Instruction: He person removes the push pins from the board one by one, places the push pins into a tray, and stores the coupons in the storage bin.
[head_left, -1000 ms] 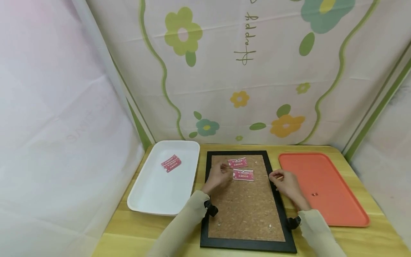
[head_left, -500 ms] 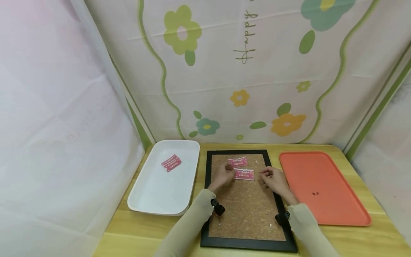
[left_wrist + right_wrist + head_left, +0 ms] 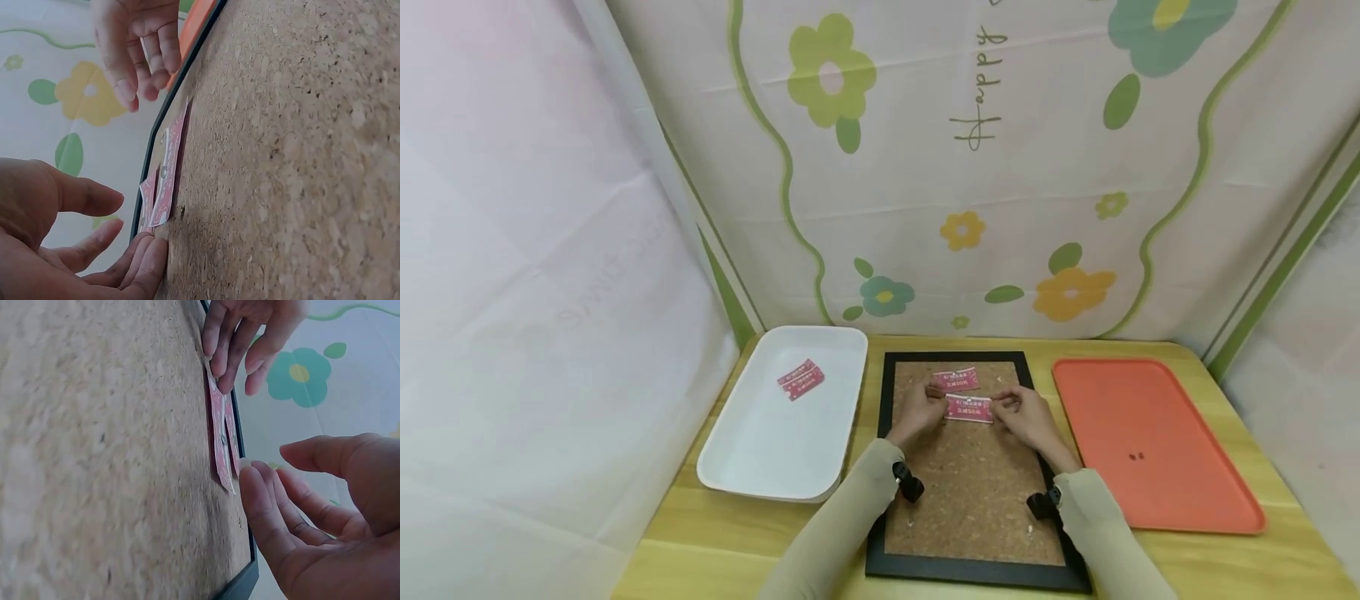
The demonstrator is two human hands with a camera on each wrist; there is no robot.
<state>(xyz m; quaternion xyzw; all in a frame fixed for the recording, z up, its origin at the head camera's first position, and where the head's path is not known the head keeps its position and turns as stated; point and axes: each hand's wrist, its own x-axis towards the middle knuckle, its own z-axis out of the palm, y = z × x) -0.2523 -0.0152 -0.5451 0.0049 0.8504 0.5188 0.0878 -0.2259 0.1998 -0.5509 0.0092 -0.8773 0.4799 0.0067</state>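
Observation:
Two pink coupons lie on a black-framed corkboard (image 3: pixel 970 492), one above the other. A small clear pin (image 3: pixel 164 171) sits at the top middle of the nearer coupon (image 3: pixel 968 408), whose ends lift off the cork in the wrist views. The farther coupon (image 3: pixel 956 380) is slightly tilted. My left hand (image 3: pixel 922 410) rests its fingertips on the cork at the nearer coupon's left end, thumb apart from the fingers. At its right end is my right hand (image 3: pixel 1022 414), fingers loosely bent and thumb apart; the right wrist view shows nothing between them.
A white tray (image 3: pixel 767 450) with more pink coupons (image 3: pixel 801 380) stands left of the board. On the right, an orange tray (image 3: pixel 1180 467) holds a couple of tiny dark items (image 3: pixel 1137 457). A floral curtain (image 3: pixel 880 167) rises behind the table.
My right hand has moved left from the board's right frame to the nearer coupon's right end. My left hand has shifted slightly right and stays by the left end. The coupons have stayed in place.

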